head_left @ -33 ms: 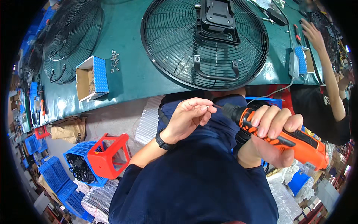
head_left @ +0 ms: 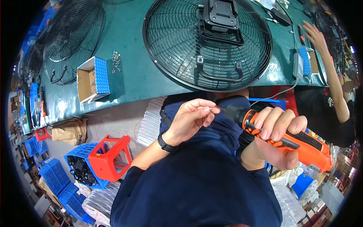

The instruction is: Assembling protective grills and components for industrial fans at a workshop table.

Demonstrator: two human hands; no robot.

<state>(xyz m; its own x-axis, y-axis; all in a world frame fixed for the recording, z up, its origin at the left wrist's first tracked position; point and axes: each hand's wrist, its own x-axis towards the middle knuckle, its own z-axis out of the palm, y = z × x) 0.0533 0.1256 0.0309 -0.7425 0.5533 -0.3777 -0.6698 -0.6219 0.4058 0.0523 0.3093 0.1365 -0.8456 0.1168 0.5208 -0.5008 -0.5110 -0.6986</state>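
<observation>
My right hand (head_left: 280, 132) is wrapped round an orange and black electric screwdriver (head_left: 308, 151), which points left. Its thin bit reaches the fingertips of my left hand (head_left: 194, 117). Thumb and forefinger there are pinched on a tiny shiny piece that looks like a screw (head_left: 210, 109), mostly covered by the fingers. Beyond both hands, a large round black fan guard (head_left: 174, 53) lies on the green table (head_left: 132, 83). A black handle (head_left: 219, 78) is fixed at its near side, and a black bracket box (head_left: 221, 19) sits at its middle.
An open blue and white box (head_left: 101, 77) with screws inside stands left, beside loose screws (head_left: 116, 62). Another fan guard (head_left: 72, 41) lies farther left. A co-worker's arm (head_left: 331, 72) reaches in at right. A red stool (head_left: 107, 159) and blue crate (head_left: 85, 166) are lower left.
My hands and the electric screwdriver are almost unmoved. The co-worker's raised hand at the right has shifted slightly to the left.
</observation>
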